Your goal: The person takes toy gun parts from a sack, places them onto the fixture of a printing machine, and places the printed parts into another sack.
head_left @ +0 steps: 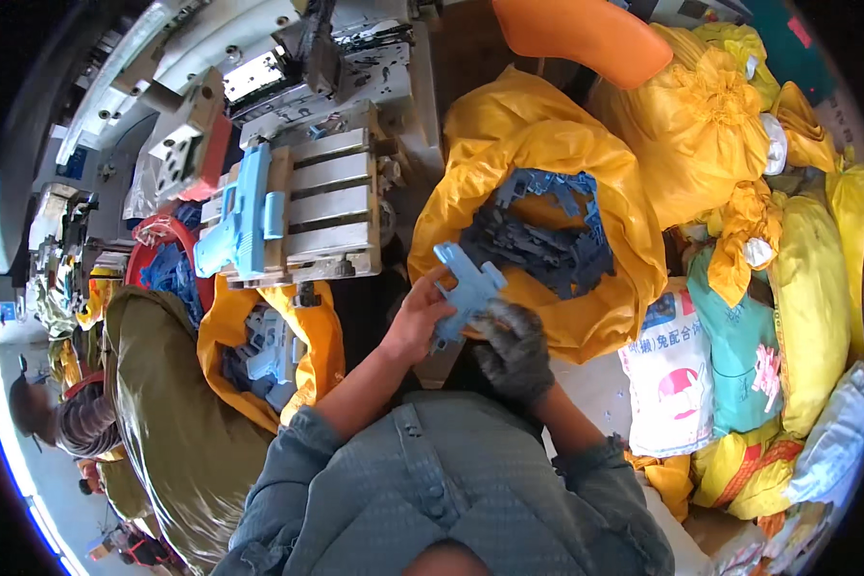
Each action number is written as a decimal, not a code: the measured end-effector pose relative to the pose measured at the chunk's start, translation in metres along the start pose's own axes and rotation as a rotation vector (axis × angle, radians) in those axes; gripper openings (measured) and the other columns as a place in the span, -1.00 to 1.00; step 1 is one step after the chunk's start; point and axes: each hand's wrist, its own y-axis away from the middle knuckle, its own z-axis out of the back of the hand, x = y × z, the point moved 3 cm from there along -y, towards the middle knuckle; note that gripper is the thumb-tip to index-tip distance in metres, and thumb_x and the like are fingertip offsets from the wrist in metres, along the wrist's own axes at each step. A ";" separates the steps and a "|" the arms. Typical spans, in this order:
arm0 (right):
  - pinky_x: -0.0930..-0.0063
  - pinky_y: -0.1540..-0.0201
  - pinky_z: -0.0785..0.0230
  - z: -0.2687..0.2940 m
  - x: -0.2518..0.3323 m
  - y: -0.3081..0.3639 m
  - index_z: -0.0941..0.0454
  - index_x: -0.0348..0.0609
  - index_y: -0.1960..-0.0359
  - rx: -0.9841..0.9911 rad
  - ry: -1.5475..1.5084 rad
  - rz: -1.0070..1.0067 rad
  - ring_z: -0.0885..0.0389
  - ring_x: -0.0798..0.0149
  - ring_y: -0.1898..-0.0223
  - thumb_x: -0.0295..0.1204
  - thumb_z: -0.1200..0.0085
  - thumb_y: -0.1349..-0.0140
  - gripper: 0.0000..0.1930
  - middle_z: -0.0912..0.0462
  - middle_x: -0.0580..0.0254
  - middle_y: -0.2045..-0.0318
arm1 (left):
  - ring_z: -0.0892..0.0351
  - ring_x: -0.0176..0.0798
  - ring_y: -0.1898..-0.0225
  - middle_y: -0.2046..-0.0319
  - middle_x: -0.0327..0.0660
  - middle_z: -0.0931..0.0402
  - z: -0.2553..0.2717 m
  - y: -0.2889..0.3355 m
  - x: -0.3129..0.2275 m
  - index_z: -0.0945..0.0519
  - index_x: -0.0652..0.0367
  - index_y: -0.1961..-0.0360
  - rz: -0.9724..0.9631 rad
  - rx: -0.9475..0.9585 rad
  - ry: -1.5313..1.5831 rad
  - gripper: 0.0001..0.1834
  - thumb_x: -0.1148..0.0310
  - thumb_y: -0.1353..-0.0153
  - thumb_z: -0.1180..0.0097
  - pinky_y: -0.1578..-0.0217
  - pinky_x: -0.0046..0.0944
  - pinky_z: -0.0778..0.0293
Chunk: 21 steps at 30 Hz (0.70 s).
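Note:
A light blue plastic toy pistol [470, 288] is held up in front of my chest. My bare left hand [416, 319] pinches it from the left side. On its lower right, my right hand [515, 353], in a dark glove, has its fingers curled against it. Just beyond is an open orange-yellow bag [451, 192] with many dark blue plastic pieces [542, 240] inside. A second light blue toy pistol [245, 216] lies on the slatted metal fixture [331, 202] to the left. Below the fixture, a smaller yellow bag [326, 336] holds more light blue toy pistols [271, 357].
Machine parts [187, 144] rise at the upper left, beside a red tub [149, 235]. An olive cover [168, 422] bulges on my left. Tied yellow bags [682, 125] and a white printed sack [670, 384] crowd the right. An orange plastic seat [581, 38] juts in at the top. Another person [77, 418] is at far left.

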 end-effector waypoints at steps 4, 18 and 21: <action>0.13 -0.08 -0.28 0.020 0.001 -0.015 -0.50 -0.12 0.02 0.066 -0.042 0.033 -0.43 -0.05 -0.01 -0.35 -0.09 -0.07 -0.61 -0.37 -0.09 -0.08 | -0.49 -0.11 0.01 0.03 -0.02 -0.44 0.002 0.047 -0.029 0.01 0.16 -0.33 -0.112 0.138 -0.095 -0.11 0.69 0.13 0.08 -0.03 -0.16 -0.39; 0.25 -0.05 -0.34 0.053 0.090 -0.074 -0.44 -0.12 -0.10 0.326 -0.444 0.332 -0.47 -0.04 0.01 -0.47 -0.14 -0.01 -0.48 -0.50 0.01 0.09 | -0.48 -0.43 0.37 0.41 -0.27 -0.55 0.049 0.162 -0.142 -0.53 0.31 0.07 -0.696 -0.309 -0.570 -0.75 0.49 -0.22 -0.04 0.30 -0.41 -0.44; 0.26 -0.05 -0.33 0.047 0.081 -0.073 -0.48 -0.14 -0.05 0.279 -0.610 0.281 -0.49 -0.03 0.02 -0.44 -0.12 -0.09 -0.57 -0.52 0.00 0.08 | -0.49 -0.23 0.41 0.48 -0.18 -0.52 0.083 0.168 -0.185 -0.58 0.26 0.35 -1.273 -0.865 -0.887 -0.89 0.60 -0.07 -0.06 0.32 -0.32 -0.39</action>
